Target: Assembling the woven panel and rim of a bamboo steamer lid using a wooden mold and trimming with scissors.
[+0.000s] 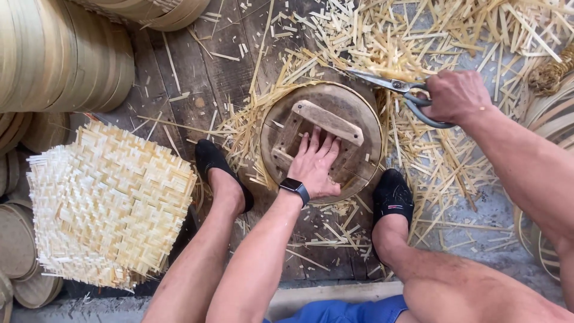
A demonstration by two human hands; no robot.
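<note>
Wooden and worn, the round disc with a nailed crossbar (335,122) is what we press on: the fingers (320,143) of our left hand (314,167) lie spread and flat against it, just below the bar, with a black smartwatch (295,188) on the wrist. Our right hand (455,96), at the disc's upper right edge, has its fingers curled tight through the loops of long grey metal scissors (394,90), whose blades point left along the disc's far rim. A woven bamboo mat (263,119) shows around the disc's left rim. Pale bamboo offcuts (418,36) litter the plank floor beyond and right of the disc. Left of it sits a stack of square woven bamboo mats (110,200), and our black slippers (391,194) flank its near side.
</note>
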